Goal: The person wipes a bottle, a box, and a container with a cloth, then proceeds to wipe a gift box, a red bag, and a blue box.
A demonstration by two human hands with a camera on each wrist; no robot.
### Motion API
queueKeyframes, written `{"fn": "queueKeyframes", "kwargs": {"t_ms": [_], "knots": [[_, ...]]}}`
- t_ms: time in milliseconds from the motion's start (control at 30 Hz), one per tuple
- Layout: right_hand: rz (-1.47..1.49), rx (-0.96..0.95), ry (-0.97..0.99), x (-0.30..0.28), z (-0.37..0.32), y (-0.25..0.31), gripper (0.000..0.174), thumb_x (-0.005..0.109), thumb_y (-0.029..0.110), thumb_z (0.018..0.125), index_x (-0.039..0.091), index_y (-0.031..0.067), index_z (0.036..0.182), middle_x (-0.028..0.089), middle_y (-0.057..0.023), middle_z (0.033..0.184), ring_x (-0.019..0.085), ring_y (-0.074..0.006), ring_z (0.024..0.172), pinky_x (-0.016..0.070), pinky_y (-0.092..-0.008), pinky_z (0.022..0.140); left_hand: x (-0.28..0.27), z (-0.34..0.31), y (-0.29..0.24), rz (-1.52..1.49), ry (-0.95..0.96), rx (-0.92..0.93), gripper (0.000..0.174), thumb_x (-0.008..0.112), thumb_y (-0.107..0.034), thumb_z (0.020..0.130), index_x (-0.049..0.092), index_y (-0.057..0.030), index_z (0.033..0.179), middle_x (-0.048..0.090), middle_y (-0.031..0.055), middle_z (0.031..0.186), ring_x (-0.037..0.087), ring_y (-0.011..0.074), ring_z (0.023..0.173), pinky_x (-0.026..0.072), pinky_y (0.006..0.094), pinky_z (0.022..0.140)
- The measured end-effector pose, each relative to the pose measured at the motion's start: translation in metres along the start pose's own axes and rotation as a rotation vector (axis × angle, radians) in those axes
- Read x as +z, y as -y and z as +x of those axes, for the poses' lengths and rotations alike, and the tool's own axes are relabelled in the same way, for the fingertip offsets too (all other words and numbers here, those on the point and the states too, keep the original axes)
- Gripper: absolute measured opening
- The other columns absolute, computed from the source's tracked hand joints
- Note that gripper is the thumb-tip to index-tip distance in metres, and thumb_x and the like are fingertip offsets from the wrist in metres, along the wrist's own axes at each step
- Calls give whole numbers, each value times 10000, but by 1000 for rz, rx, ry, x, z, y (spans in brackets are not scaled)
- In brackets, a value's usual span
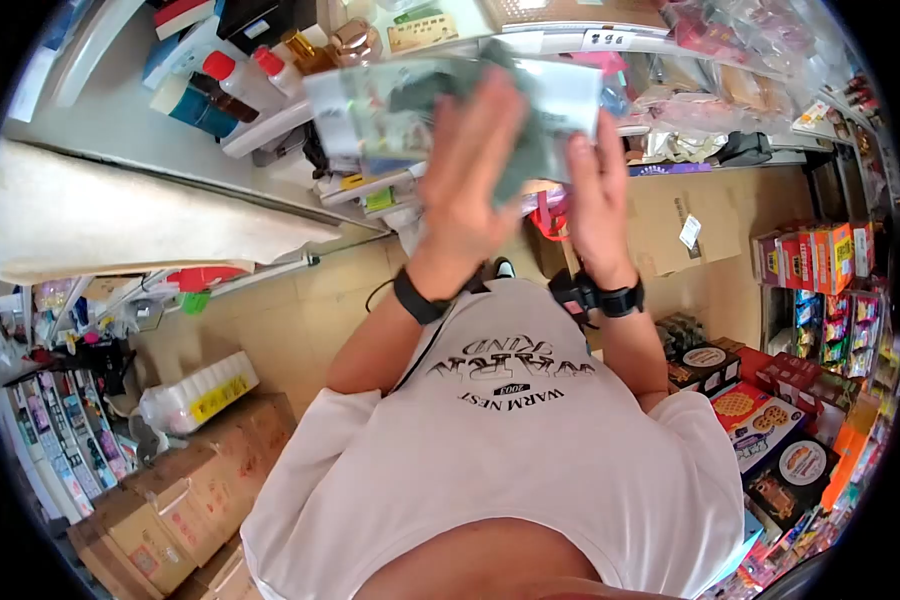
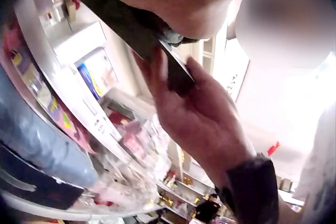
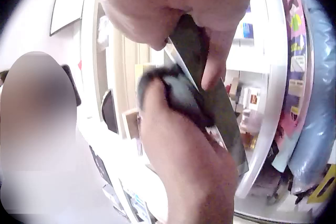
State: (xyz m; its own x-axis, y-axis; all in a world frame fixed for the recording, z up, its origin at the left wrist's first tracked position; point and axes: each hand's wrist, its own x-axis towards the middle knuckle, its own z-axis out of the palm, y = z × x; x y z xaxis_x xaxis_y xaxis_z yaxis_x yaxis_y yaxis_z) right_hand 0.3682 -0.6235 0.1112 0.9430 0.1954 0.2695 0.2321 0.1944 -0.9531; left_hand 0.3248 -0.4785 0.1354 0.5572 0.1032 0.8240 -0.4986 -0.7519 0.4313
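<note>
A flat, glossy rectangular panel (image 1: 345,115) is held up in front of the body, its outer side dark in the wrist views. My left hand (image 1: 470,170) holds a dark grey-green cloth (image 1: 530,135) against the panel's glossy face, blurred by motion. In the right wrist view the cloth (image 3: 181,92) bunches under the left hand's fingers. My right hand (image 1: 602,190) grips the panel's right end. The left wrist view shows the right hand (image 2: 197,108) with its thumb and fingers on either side of the panel's edge.
Behind the panel, shelves carry bottles with red caps (image 1: 232,75) and plastic-wrapped goods (image 1: 710,95). A cardboard box (image 1: 670,225) stands on the floor beyond the right arm. Stacked snack boxes (image 1: 760,420) crowd the right side; more cartons (image 1: 195,500) lie at lower left.
</note>
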Motion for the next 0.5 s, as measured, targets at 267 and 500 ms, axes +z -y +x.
{"fn": "queueKeyframes", "kwargs": {"t_ms": [267, 500], "knots": [[93, -42, 31, 14, -19, 26, 437, 479, 225, 1055, 434, -25, 1411, 558, -101, 1302, 517, -155, 1169, 403, -294, 1006, -41, 2, 13, 142, 19, 23, 665, 593, 50, 653, 616, -28, 1313, 575, 150, 1406, 522, 325, 1320, 331, 498, 1147], [92, -86, -12, 5, -23, 37, 442, 508, 230, 1042, 448, -33, 1393, 560, -89, 1284, 519, -138, 1140, 401, -285, 996, -82, -24, 82, -67, -372, -313, 580, 581, 72, 767, 577, -19, 1339, 520, 163, 1440, 501, 310, 1322, 357, 397, 1125]]}}
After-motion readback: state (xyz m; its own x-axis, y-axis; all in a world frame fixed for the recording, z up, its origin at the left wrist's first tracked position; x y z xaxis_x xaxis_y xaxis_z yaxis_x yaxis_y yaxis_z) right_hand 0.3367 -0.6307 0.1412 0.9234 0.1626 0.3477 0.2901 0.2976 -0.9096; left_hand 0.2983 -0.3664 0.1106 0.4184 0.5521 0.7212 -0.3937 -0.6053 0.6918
